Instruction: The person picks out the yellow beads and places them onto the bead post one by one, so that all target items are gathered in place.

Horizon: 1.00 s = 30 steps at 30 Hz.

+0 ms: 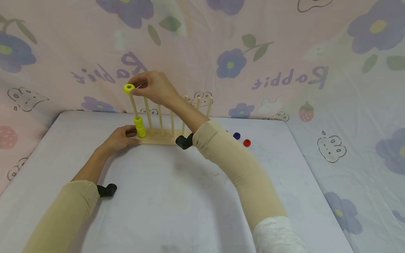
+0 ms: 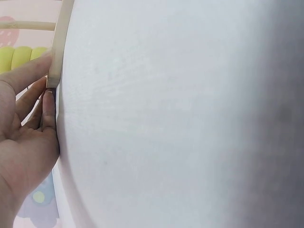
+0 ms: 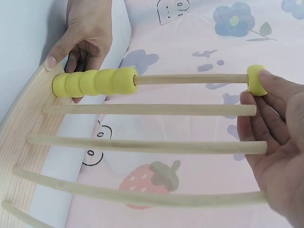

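Observation:
A wooden rack with upright pegs has a flat base [image 1: 158, 141]. My right hand [image 1: 155, 87] pinches a yellow bead [image 3: 256, 81] between thumb and fingers at the top of the leftmost peg [image 3: 190, 79]; in the right wrist view the peg's tip meets the bead. Several yellow beads [image 1: 139, 127] are stacked at the foot of that same peg. My left hand [image 1: 117, 141] grips the left end of the base, its thumb on the upper face, beside the stack. The left wrist view shows that hand [image 2: 28, 142] at the base's end [image 2: 58, 61]. The other visible pegs carry no beads.
A dark blue bead [image 1: 236, 136] and a red bead [image 1: 247, 143] lie on the white table [image 1: 152, 211], right of the rack. Another bead behind them is mostly hidden by my right sleeve [image 1: 240, 172]. A flower-patterned cloth [image 1: 196, 45] hangs behind the table.

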{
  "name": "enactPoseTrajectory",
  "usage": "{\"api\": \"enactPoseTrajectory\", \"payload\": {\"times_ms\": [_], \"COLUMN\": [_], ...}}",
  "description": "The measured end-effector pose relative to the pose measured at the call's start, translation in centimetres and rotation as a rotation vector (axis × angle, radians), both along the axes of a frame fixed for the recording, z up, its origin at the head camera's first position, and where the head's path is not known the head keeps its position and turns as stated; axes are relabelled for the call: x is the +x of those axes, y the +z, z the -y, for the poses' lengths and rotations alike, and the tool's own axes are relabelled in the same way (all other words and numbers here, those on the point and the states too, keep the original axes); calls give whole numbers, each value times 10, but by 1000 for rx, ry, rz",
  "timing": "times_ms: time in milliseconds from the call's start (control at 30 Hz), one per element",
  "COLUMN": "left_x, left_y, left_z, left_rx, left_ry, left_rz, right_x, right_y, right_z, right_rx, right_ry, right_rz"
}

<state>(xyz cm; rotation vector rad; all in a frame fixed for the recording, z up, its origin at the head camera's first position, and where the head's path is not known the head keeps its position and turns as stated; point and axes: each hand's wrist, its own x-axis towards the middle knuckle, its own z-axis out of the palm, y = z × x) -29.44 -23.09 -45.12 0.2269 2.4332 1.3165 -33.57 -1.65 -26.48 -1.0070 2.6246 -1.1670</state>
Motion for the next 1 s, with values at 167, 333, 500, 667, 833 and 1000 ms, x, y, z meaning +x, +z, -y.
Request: {"api": "enactPoseTrajectory", "payload": {"times_ms": [167,333,500,667,833,1000], "left_x": [-2,-4,-4,-4,-6,-6], "left_y": [-1,-2,-2,-2,-3,-5], "left_z": [2,2,2,3,4,6], "left_rx": [4,0,-8,-5,-5,-3], "left_ry": [11,2,-2,-1,-4,-2], "left_rz": [-1,7,13,7,-2,-16], "right_x": [0,-2,-3,-5,-6,-6], "right_y": [1,2,1,-1,0,-1], "right_z": [3,3,3,5,6,7], "right_rx": [38,83,119,125,131,111], "right_ry": [-2,-9,-11,-6,-4,-10], "right_rz": [3,-9,-13,-24,-39,-52]}}
